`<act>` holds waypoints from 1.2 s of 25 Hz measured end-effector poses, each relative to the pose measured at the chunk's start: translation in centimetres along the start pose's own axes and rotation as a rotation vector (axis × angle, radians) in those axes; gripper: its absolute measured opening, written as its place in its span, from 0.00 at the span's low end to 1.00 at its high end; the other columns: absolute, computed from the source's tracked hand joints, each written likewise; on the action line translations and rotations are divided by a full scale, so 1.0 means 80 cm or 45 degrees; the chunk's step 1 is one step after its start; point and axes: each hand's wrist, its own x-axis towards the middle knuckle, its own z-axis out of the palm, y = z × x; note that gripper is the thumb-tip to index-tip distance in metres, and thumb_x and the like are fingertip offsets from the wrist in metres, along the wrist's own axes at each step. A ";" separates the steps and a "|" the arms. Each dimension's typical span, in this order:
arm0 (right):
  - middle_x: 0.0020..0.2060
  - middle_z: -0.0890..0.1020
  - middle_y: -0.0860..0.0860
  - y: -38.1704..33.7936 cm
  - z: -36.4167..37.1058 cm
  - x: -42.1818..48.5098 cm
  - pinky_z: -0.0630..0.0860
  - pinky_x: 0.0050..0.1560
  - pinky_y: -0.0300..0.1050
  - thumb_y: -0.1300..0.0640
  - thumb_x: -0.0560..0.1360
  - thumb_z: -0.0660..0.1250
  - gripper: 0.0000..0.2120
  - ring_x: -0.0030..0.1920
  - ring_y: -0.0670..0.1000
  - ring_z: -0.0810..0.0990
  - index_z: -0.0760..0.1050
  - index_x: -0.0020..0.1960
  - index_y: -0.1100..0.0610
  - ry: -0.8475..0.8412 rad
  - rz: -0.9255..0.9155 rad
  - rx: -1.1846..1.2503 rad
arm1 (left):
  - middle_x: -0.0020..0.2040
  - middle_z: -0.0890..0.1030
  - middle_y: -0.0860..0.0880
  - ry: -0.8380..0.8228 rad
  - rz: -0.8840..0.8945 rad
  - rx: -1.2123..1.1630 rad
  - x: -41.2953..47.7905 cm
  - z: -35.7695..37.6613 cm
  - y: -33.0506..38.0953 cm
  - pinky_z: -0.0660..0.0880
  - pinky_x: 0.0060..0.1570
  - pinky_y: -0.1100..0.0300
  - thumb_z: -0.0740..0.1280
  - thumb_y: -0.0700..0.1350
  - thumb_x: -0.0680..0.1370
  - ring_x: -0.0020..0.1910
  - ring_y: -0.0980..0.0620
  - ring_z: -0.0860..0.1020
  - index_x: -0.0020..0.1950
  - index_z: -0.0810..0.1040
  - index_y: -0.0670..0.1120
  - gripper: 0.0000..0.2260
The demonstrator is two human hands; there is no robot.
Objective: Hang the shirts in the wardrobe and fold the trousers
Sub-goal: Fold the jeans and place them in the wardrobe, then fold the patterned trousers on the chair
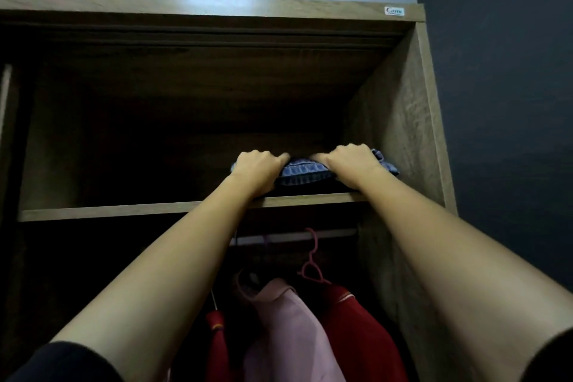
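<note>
The folded trousers (302, 172), a thick blue denim bundle, lie on the upper shelf (124, 211) of the wardrobe (217, 6), at its right end and close to the front lip. The left hand (260, 167) holds the bundle's left end and the right hand (350, 161) its right end. The fingers of both curl over the top of the cloth and the thumbs point inward toward each other. The fingertips are out of sight behind the fold. Denim like this is probably fairly heavy for its size and soft but springy, so the fold may tend to open. Holding it at both ends with some pressure from above looks like the best way to keep the layers stacked while it slides. The right corner of the bundle lies just beside the wardrobe's right wall (397, 133), so there is little room on that side. To the left and toward the far back the shelf is dark and looks open, though its depth is hard to judge. The near lip sits under both wrists. Below it is the rail (294, 236), where a pink hanger (311, 260) carries a red shirt (356, 319) with a pink shirt (288, 319) beside it. These are well below the hands.
</note>
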 end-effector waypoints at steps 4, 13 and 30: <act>0.62 0.76 0.51 0.024 0.011 -0.010 0.72 0.60 0.50 0.50 0.74 0.64 0.24 0.61 0.54 0.75 0.65 0.68 0.40 -0.252 0.098 0.627 | 0.63 0.76 0.46 -0.241 -0.008 -0.400 0.000 -0.002 -0.014 0.71 0.52 0.51 0.65 0.61 0.73 0.58 0.43 0.76 0.71 0.59 0.59 0.29; 0.76 0.49 0.45 0.010 0.017 -0.049 0.37 0.74 0.56 0.40 0.79 0.37 0.25 0.76 0.46 0.47 0.44 0.75 0.43 -0.521 0.111 0.670 | 0.76 0.55 0.56 -0.557 0.098 -0.750 -0.035 0.004 -0.036 0.48 0.74 0.57 0.42 0.68 0.76 0.75 0.54 0.54 0.74 0.54 0.62 0.28; 0.77 0.51 0.50 -0.057 0.008 -0.109 0.42 0.74 0.47 0.43 0.79 0.40 0.29 0.76 0.48 0.47 0.50 0.76 0.55 0.193 0.242 0.626 | 0.73 0.67 0.48 0.308 -0.304 -0.838 -0.144 -0.018 -0.056 0.55 0.70 0.60 0.52 0.48 0.83 0.74 0.54 0.59 0.73 0.65 0.44 0.19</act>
